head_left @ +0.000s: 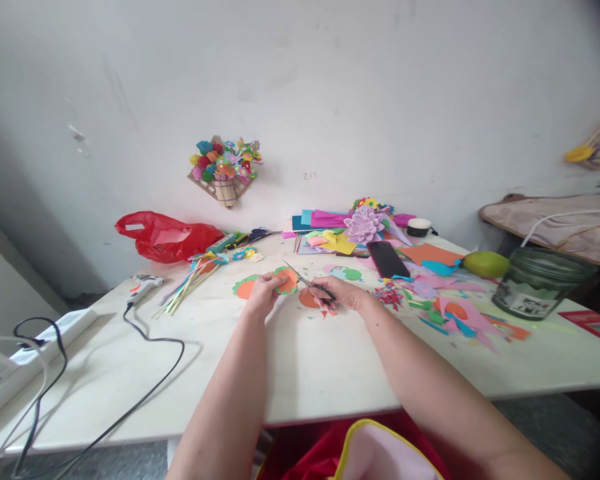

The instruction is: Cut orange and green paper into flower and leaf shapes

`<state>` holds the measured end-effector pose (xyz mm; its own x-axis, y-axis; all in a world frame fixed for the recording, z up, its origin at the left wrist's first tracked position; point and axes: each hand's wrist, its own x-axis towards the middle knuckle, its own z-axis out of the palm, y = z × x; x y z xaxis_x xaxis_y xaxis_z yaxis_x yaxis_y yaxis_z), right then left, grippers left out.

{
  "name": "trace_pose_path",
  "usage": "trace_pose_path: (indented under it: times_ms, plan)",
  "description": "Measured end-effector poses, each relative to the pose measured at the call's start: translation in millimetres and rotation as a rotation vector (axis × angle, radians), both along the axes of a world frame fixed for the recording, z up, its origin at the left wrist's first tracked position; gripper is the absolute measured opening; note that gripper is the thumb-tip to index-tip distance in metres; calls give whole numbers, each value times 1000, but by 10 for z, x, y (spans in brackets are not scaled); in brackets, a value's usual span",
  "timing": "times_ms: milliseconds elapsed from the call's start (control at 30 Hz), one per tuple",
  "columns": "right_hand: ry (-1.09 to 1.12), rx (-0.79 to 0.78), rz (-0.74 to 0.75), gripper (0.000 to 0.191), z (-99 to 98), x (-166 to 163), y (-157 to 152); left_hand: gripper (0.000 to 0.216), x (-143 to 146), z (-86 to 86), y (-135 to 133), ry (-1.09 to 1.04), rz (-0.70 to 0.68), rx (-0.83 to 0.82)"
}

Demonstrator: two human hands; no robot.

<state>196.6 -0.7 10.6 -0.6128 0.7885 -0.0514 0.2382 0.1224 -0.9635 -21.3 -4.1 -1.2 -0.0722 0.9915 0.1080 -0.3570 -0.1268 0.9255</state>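
Observation:
My left hand (263, 291) pinches an orange and green paper flower (287, 279) just above the white table (300, 360). My right hand (341, 292) grips a pair of black-handled scissors (311, 284), whose blades point left toward the flower. A similar orange and green flower (245, 287) lies on the table left of my left hand. An orange paper piece (307, 299) lies under the scissors.
Coloured paper scraps (455, 313) and sheets (330, 230) spread to the right, with a black phone (387, 259), a green jar (540, 283), a green fruit (485, 264). On the left lie a glue gun (145, 285) with cable, sticks (190, 283), a red bag (167, 237).

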Motion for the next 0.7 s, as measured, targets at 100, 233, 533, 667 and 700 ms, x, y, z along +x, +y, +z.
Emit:
trace_pose_path:
  times_ms: [100, 233, 533, 667, 700]
  plan:
    - [-1, 1, 19, 17, -29, 11, 38, 28, -10, 3, 0, -10, -3, -13]
    - [-6, 14, 26, 18, -60, 14, 67, 25, -24, 0, 2, -7, -22, -13]
    - [-5, -11, 28, 17, -74, 16, 78, 21, -43, -4, 0, 19, -40, -26]
    - [-25, -15, 21, 19, -66, 14, 78, 23, -50, -5, 5, 19, -26, -43]
    - [-24, -16, 20, 19, -69, 13, 83, 23, -53, -9, 10, 15, -24, -43]
